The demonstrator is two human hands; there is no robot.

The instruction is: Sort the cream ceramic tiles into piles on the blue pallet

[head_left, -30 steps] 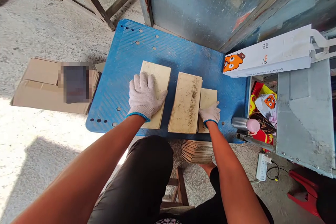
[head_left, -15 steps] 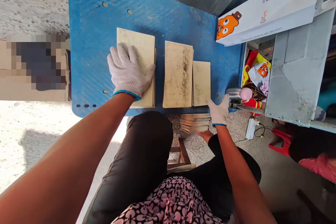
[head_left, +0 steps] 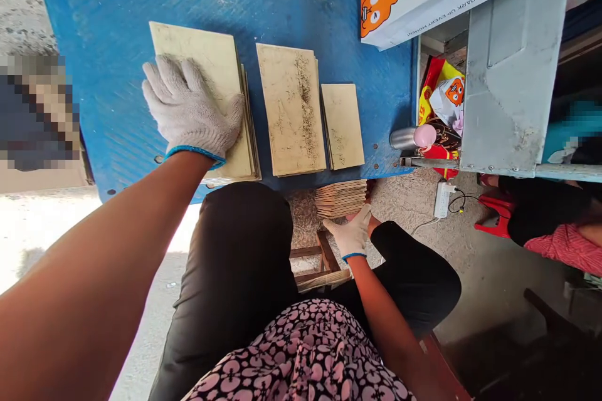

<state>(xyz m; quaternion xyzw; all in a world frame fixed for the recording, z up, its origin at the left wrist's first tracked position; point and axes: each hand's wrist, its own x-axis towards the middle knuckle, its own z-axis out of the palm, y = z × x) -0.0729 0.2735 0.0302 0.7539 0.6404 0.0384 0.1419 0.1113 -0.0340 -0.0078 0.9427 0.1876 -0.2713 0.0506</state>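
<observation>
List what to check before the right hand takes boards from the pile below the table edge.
1. Left hand flat on the left stack, fingers spread: ok.
2. Left stack squared: not ok, lower boards peek past the top board's right edge.
3. Right hand empty and open: ok.
4. Right hand touching the low pile: cannot tell; its fingers end right beside it.
5. Middle stack and small stack lying flat on the blue table, clear of both hands: ok.
</observation>
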